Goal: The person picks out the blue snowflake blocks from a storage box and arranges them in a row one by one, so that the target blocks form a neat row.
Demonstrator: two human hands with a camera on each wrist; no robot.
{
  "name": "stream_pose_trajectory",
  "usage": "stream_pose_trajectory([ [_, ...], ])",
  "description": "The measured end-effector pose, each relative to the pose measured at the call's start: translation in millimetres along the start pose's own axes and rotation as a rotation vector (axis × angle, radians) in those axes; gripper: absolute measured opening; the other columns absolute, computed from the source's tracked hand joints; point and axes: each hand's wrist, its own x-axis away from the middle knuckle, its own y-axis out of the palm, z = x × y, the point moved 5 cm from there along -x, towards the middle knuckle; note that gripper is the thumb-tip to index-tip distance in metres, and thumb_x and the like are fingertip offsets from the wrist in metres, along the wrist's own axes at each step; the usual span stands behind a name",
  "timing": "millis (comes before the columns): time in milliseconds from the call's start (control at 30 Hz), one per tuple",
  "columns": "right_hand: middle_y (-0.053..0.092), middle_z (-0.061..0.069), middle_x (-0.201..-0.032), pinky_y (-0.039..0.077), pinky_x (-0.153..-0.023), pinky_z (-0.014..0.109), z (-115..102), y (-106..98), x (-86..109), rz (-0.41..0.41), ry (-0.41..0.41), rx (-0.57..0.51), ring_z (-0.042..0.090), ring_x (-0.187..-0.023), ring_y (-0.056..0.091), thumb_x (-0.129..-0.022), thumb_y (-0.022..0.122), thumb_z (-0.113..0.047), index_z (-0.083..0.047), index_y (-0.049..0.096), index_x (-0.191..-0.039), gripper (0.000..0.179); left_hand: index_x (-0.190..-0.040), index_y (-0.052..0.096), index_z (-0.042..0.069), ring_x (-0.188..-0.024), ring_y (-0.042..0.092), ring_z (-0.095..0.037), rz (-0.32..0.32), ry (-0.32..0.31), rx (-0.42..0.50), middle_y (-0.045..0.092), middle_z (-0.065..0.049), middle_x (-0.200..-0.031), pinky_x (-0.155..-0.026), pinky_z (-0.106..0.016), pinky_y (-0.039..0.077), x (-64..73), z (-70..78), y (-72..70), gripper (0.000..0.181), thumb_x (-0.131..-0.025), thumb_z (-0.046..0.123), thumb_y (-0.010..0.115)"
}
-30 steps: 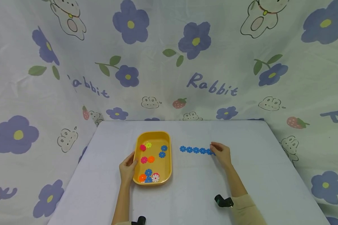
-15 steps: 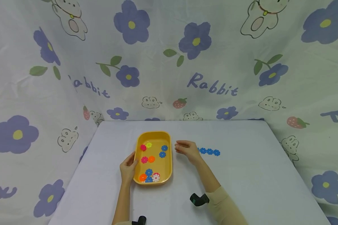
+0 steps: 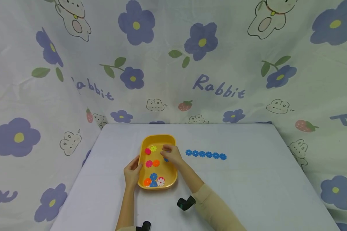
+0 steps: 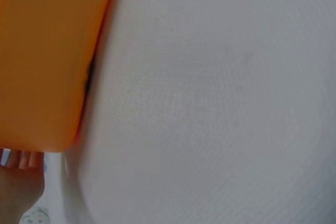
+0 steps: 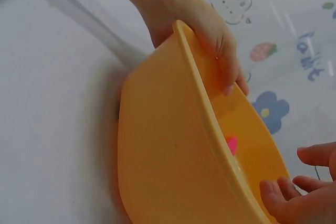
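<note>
"What's new?"
"A second ago the right hand (image 3: 173, 155) was at the right end of the blue row (image 3: 209, 154). Now it's over the yellow tray (image 3: 167, 171), just above some blue bits (image 3: 166, 159). So I think its work is now at the tray."
"Did it get one?"
"Doesn't look like it. That grip is apart, with the thumb away from the fingers."
"And the left hand (image 3: 132, 172)?"
"Its grip is clamped on the tray's side, same as before."
"How many toy flowers?"
"Six in the row, on the table (image 3: 248, 179), right of the tray. In the tray I see two pink flowers (image 3: 148, 151), two orange flowers (image 3: 156, 163), one yellow flower (image 3: 153, 148), one white flower (image 3: 160, 182) with a pink edge under it, and two blue flowers (image 3: 153, 176) at the near end. The right hand mostly hides the blue bits, so I can't count those."
</note>
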Motion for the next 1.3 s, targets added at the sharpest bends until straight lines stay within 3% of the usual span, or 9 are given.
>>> stream_pose_trajectory([
  [67,0.060,0.018,-0.119,0.055,-0.083,0.032,2,3,-2.7,0.033,0.011,0.024,0.027,-0.099,0.064,-0.089,0.063,-0.006,0.006,0.051,-0.129,0.044,-0.129,0.054,-0.004,-0.124,0.048,-0.032,-0.007,-0.006,0.002,0.053,-0.020,-0.133,-0.087,-0.008,0.043,-0.1,-0.1,-0.2,0.039,-0.089,-0.001,0.057],
  [300,0.056,0.020,-0.123,0.047,-0.098,0.041,6,9,-9.5,0.134,0.013,0.070,0.034,-0.115,0.052,-0.087,0.065,-0.008,0.006,0.051,-0.128,0.046,-0.127,0.052,-0.010,-0.125,0.045,-0.038,-0.040,-0.007,0.014,0.051,-0.026,-0.132,-0.087,-0.008,0.043,12.8,33.1,0.3,0.039,-0.089,-0.005,0.056],
  [533,0.045,0.026,-0.135,0.042,-0.101,0.047,11,14,-12.5,0.208,0.079,0.102,0.040,-0.124,0.045,-0.087,0.063,-0.010,0.007,0.045,-0.133,0.052,-0.127,0.052,-0.012,-0.123,0.046,-0.038,-0.035,0.010,0.003,0.051,-0.028,-0.131,-0.086,-0.007,0.043,14.1,35.7,0.2,0.038,-0.089,-0.005,0.056],
  [667,0.046,0.026,-0.136,0.040,-0.103,0.049,13,17,-13.8,0.238,0.085,0.122,0.041,-0.126,0.043,-0.087,0.063,-0.009,0.008,0.045,-0.133,0.052,-0.126,0.053,-0.010,-0.123,0.046,-0.038,-0.026,-0.002,0.029,0.052,-0.026,-0.131,-0.084,-0.007,0.044,13.1,33.2,-0.5,0.038,-0.089,-0.006,0.055],
  [800,0.046,0.027,-0.134,0.042,-0.101,0.048,16,20,-16.5,0.236,0.086,0.089,0.040,-0.124,0.045,-0.086,0.063,-0.006,0.009,0.045,-0.132,0.051,-0.126,0.055,-0.008,-0.123,0.048,-0.035,-0.021,0.006,0.043,0.053,-0.024,-0.130,-0.085,-0.007,0.044,6.9,21.0,-1.6,0.038,-0.088,-0.005,0.058],
  [967,0.051,0.026,-0.128,0.044,-0.101,0.043,24,23,-23.2,0.201,0.104,0.041,0.036,-0.119,0.050,-0.085,0.064,-0.003,0.010,0.049,-0.129,0.048,-0.128,0.055,-0.005,-0.125,0.047,-0.032,-0.009,0.002,0.024,0.053,-0.021,-0.132,-0.087,-0.008,0.043,0.4,5.7,-2.2,0.039,-0.090,-0.001,0.058],
  [1200,0.061,0.019,-0.114,0.051,-0.093,0.037,28,27,-28.1,0.109,0.081,0.014,0.030,-0.104,0.059,-0.084,0.064,-0.001,0.007,0.058,-0.121,0.038,-0.127,0.055,-0.006,-0.124,0.048,-0.033,0.004,0.021,0.007,0.053,-0.022,-0.131,-0.087,-0.008,0.043,-0.4,3.1,-1.5,0.038,-0.089,-0.003,0.058],
  [1300,0.063,0.017,-0.111,0.052,-0.089,0.035,27,26,-28.1,0.105,0.067,0.002,0.028,-0.099,0.062,-0.085,0.063,0.000,0.006,0.060,-0.118,0.034,-0.127,0.055,-0.005,-0.124,0.048,-0.033,0.004,0.015,0.006,0.053,-0.023,-0.131,-0.087,-0.008,0.043,0.2,2.4,-0.7,0.038,-0.089,-0.003,0.058],
])
